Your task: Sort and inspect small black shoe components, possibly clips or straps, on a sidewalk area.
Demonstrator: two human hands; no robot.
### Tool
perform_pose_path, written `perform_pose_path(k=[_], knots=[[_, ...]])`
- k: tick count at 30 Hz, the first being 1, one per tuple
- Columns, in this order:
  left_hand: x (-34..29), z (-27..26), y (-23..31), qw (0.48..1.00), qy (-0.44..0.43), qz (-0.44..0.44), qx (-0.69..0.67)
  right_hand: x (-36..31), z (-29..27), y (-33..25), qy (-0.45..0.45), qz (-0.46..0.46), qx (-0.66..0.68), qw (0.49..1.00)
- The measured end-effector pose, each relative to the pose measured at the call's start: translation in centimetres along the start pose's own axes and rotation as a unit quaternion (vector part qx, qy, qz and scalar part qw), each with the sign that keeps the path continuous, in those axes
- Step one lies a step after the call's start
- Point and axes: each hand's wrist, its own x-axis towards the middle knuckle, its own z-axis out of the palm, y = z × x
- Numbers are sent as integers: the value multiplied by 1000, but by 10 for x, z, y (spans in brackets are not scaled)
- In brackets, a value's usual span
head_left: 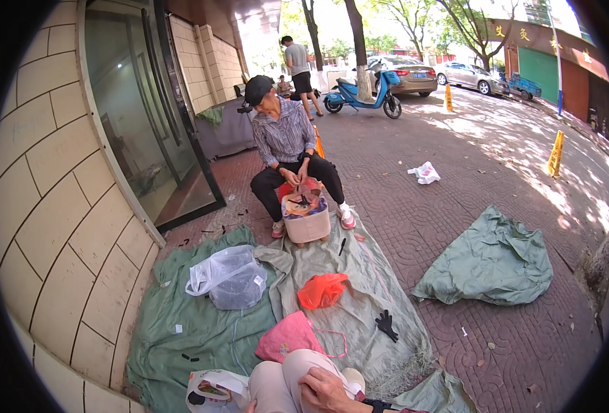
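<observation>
My right hand (322,389) rests on my right knee, its fingers spread over the light trousers and holding nothing. Of my left hand (252,407), only a sliver shows at the lower edge by my left thigh; its fingers are hidden. Beside that thigh stands a white plastic bag (211,389) with something dark inside. Just ahead of my knees lies a pink checked bag (289,337) with a thin strap. Farther out are a crumpled red plastic bag (321,290), a black glove (386,325) and a filled clear plastic bag (232,279).
Green sacking (201,344) covers the ground. Opposite me, a seated person (285,141) works with both hands over a beige bin (307,224) of dark pieces. A green sack (490,261) lies right; a tiled wall (63,206) and glass door (139,117) stand left. A blue scooter (363,96) is parked behind.
</observation>
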Motion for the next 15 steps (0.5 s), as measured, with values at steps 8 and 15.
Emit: perform_pose_path(k=[8, 15], knots=[[0, -1, 1, 1000, -2, -9, -9, 0, 1, -1, -7, 4, -2, 1000], [0, -5, 5, 1000, -8, -14, -15, 2, 2, 5, 2, -8, -10, 1000]])
